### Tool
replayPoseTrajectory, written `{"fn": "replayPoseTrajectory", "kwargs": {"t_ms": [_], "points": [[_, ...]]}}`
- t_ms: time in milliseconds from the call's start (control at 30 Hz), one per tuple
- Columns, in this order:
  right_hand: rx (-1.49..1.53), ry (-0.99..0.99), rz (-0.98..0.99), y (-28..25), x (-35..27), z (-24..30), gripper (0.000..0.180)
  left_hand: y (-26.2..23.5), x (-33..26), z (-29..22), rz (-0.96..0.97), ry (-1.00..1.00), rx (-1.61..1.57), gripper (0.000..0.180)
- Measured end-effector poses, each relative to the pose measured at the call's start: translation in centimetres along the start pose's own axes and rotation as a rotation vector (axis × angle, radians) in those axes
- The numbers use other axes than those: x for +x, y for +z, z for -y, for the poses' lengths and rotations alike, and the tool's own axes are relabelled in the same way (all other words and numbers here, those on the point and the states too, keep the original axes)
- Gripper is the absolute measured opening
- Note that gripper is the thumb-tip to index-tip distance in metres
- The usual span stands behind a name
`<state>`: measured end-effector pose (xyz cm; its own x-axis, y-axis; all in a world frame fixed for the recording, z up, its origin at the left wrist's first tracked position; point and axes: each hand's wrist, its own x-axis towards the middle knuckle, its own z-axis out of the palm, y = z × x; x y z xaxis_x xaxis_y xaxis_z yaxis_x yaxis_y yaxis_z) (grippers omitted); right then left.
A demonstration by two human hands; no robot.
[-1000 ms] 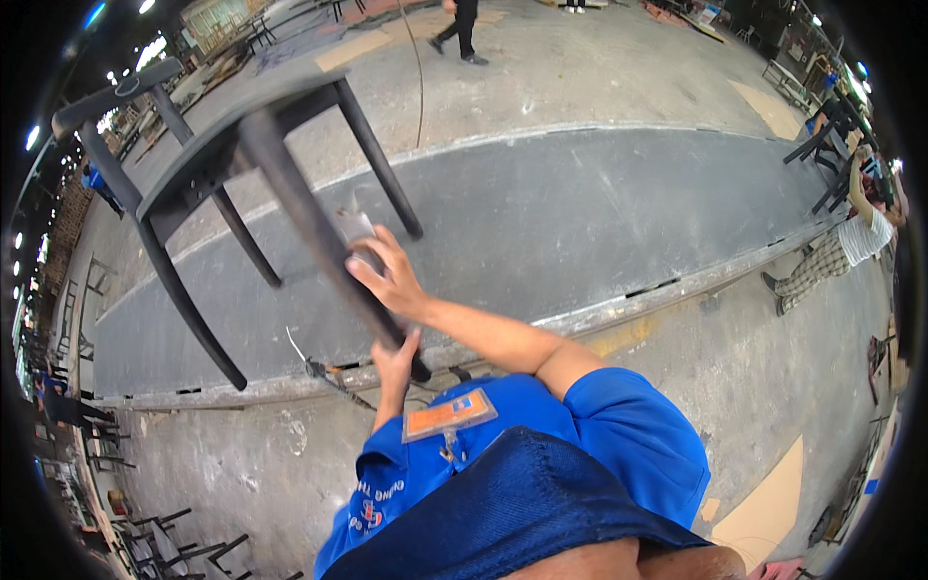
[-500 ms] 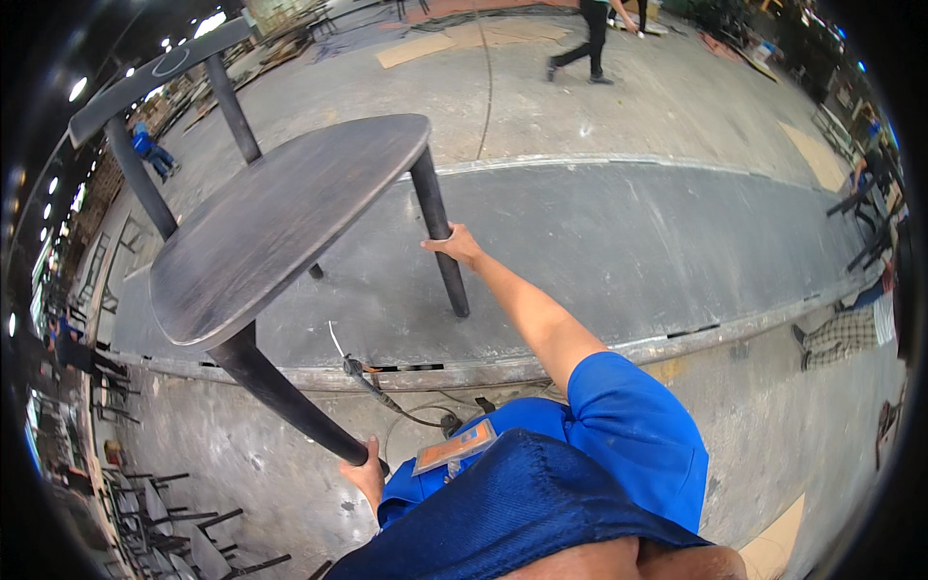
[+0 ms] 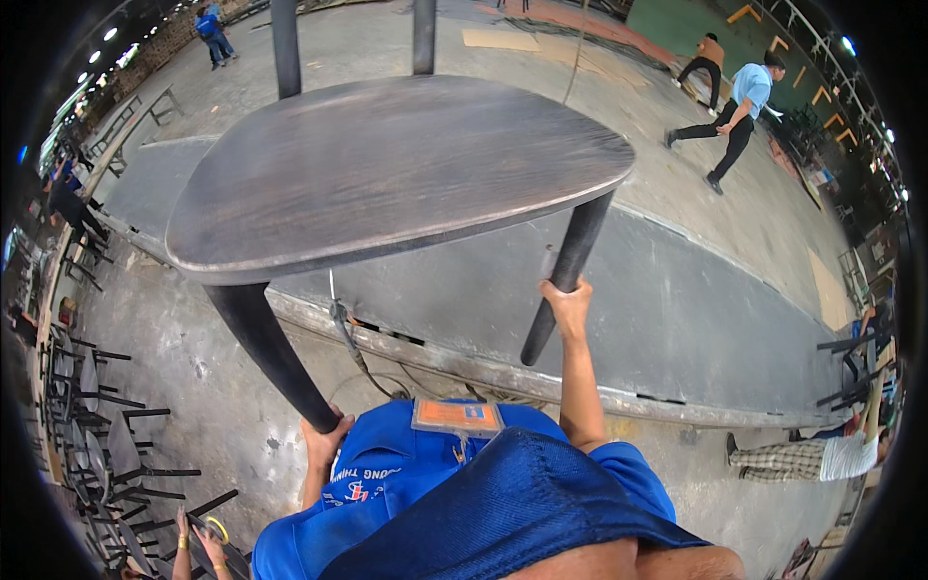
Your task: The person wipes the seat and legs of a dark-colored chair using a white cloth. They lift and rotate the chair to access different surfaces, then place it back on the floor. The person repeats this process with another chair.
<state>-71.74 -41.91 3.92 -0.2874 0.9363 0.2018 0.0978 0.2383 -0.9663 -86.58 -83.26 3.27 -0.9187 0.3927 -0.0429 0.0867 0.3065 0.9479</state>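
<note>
In front of me is a dark wooden chair with a rounded seat, the grain showing on its top. My left hand is closed around the lower end of the near left leg, close to my body. Farther right, my right hand grips the other front leg partway down, with the leg's tip below my fingers. That tip appears over the grey platform, but I cannot tell whether it touches. Two back posts rise out of the picture's top.
A cabled tool lies at the platform's near edge. Dark chairs crowd the lower left, where another person's hands show. A person in light blue walks at far right; someone in checked trousers is at right.
The chair has swung round to the right and its seat looks nearer. Its top rail has left the picture. Both hands keep hold of the same legs; my view has turned too.
</note>
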Motion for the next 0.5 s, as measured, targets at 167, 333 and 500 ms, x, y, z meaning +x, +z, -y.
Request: {"fn": "replayPoseTrajectory", "kwargs": {"t_ms": [167,333,500], "points": [[-0.080,0.022,-0.174,-7.9,-3.4,2.4,0.017,2.4,0.8,-0.9,0.172,0.027,-0.130,0.020],[-0.143,-0.048,-0.306,-15.6,-6.5,7.1,0.018,6.4,1.3,-2.2,0.464,0.040,-0.136,0.018],[-0.232,-0.015,-0.339,-18.7,-8.2,9.9,0.019,8.8,4.2,-4.5,0.429,0.045,-0.178,0.018]]}}
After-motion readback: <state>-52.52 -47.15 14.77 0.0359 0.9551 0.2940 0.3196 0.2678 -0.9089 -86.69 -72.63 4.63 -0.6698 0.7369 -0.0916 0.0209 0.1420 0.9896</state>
